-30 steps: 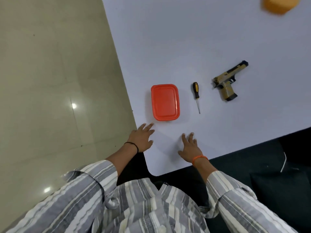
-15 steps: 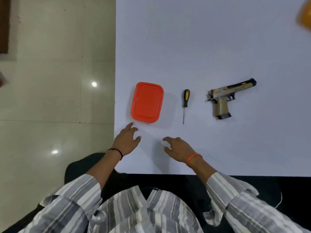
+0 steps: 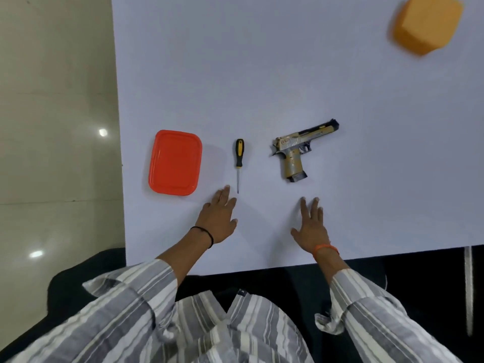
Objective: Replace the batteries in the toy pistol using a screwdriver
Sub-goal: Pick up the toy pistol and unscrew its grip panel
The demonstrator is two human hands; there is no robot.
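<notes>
A tan and black toy pistol (image 3: 296, 153) lies on its side on the white table (image 3: 262, 74), barrel pointing right. Left of it lies a screwdriver (image 3: 239, 161) with a black and yellow handle, its tip toward me. My left hand (image 3: 218, 217) rests flat on the table just below the screwdriver's tip, fingers straight, a black band on the wrist. My right hand (image 3: 311, 224) lies flat below the pistol, fingers spread, an orange band on the wrist. Neither hand holds anything.
A closed red rectangular box (image 3: 175, 162) sits left of the screwdriver, near the table's left edge. An orange block (image 3: 427, 24) stands at the far right corner. Beyond the left edge is a tiled floor. The table's front edge runs just behind my wrists.
The view has swung and settled more squarely over the table. Both hands have slid forward and right, and the right hand's fingers have straightened flat.
</notes>
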